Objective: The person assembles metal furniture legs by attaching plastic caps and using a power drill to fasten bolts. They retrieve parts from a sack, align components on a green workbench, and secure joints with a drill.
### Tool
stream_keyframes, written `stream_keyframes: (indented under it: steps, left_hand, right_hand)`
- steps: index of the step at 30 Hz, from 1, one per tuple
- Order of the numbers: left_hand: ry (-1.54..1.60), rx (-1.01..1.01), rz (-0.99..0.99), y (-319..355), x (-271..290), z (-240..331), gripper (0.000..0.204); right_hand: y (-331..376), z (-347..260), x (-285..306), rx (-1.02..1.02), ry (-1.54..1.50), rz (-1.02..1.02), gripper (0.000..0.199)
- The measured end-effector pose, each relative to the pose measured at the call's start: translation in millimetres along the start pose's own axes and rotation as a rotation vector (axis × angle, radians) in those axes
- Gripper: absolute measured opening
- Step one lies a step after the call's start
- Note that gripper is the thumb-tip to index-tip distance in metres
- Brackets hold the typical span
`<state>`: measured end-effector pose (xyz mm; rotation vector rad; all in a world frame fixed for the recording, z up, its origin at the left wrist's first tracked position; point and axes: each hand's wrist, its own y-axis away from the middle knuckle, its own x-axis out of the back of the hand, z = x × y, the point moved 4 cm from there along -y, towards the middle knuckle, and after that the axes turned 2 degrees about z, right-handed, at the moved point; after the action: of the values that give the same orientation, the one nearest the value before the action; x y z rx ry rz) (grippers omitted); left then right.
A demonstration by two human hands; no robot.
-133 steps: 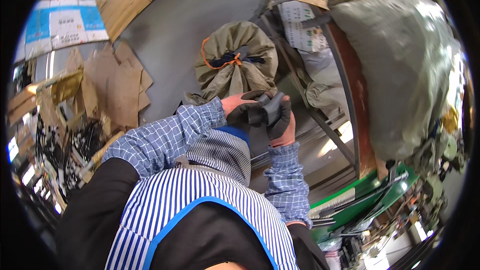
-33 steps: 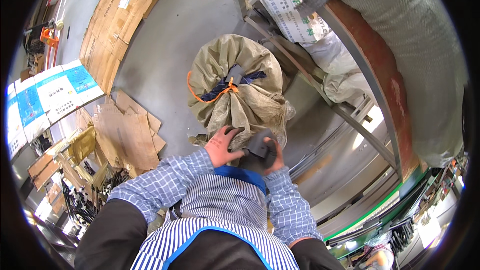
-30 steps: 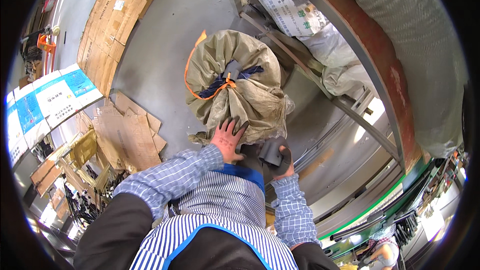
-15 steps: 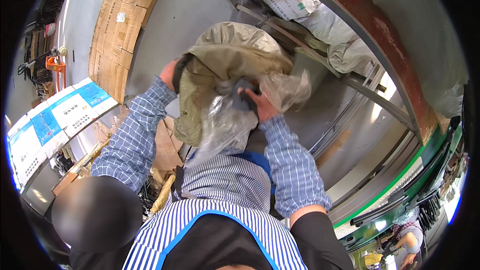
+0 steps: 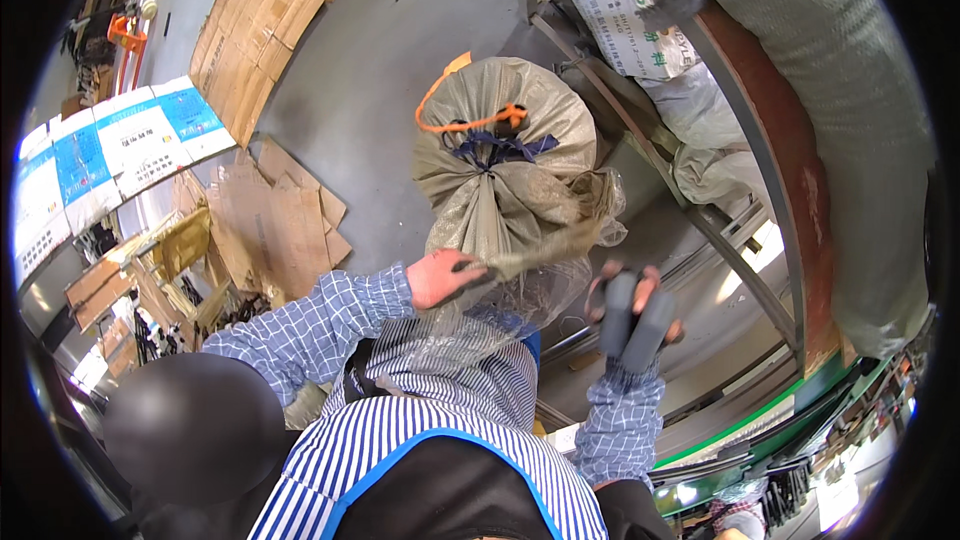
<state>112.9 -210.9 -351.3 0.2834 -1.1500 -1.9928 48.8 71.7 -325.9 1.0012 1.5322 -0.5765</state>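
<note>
A tan woven sack (image 5: 505, 205) stands in front of me, gathered and tied with a dark blue strip (image 5: 495, 148). An orange cord (image 5: 465, 126) lies across its top. My left hand (image 5: 445, 278) grips the sack's near, loose edge, its fingers closed over the fabric. Crumpled clear plastic (image 5: 540, 290) hangs beside that hand, toward my apron. My right hand (image 5: 635, 315) is raised apart from the sack on its right, fingers spread and slightly blurred. Grey coverings show on some of its fingers, and nothing else is visible in it.
On the right stands a metal rack (image 5: 740, 270) with a white printed sack (image 5: 630, 25) on it. A large grey-green sack (image 5: 835, 140) lies over its red-brown edge. Flattened cardboard (image 5: 275, 215) and blue-white cartons (image 5: 130, 155) are on the left. A dark round object (image 5: 195, 430) is close at lower left.
The sack now shows its tied neck and orange cord, which were hidden before. My left hand has moved down and right to its near edge. My right hand has come off it, to the lower right.
</note>
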Motion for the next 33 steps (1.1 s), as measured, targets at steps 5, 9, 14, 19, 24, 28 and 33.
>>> stream_keyframes:
  steps: [5, 9, 14, 19, 24, 28, 33]
  left_hand:
    - [-0.102, -0.281, -0.088, 12.9, 2.9, 13.7, 0.039]
    - [-0.196, -0.38, -0.081, 31.4, 3.6, -3.3, 0.033]
    - [-0.481, -0.286, -0.257, 32.8, 16.2, -32.9, 0.037]
    - [-0.345, -0.118, -0.053, -1.6, 59.7, -34.1, 0.041]
    - [-0.475, -0.203, 0.572, -79.8, 84.8, -12.3, 0.039]
    - [-0.455, -0.26, 0.089, -124.0, 64.0, -11.2, 0.045]
    - [-0.169, -0.424, 0.263, -75.9, 73.1, -13.8, 0.035]
  right_hand:
    - [-89.4, 5.8, 49.8, -0.187, 0.276, 0.259, 0.058]
    - [-122.9, 47.0, 106.9, -0.418, 0.608, 0.475, 0.055]
    - [-144.3, 82.3, 152.0, -0.571, 0.84, 0.383, 0.07]
    - [-155.7, 113.3, 154.4, -0.9, 1.509, 0.152, 0.064]
    - [-109.8, 93.8, 79.0, -0.818, 0.916, 0.241, 0.058]
    - [-95.6, 82.5, -6.3, -0.741, 1.157, -0.209, 0.062]
    - [-89.6, 38.5, -61.7, -0.682, 0.966, -0.155, 0.062]
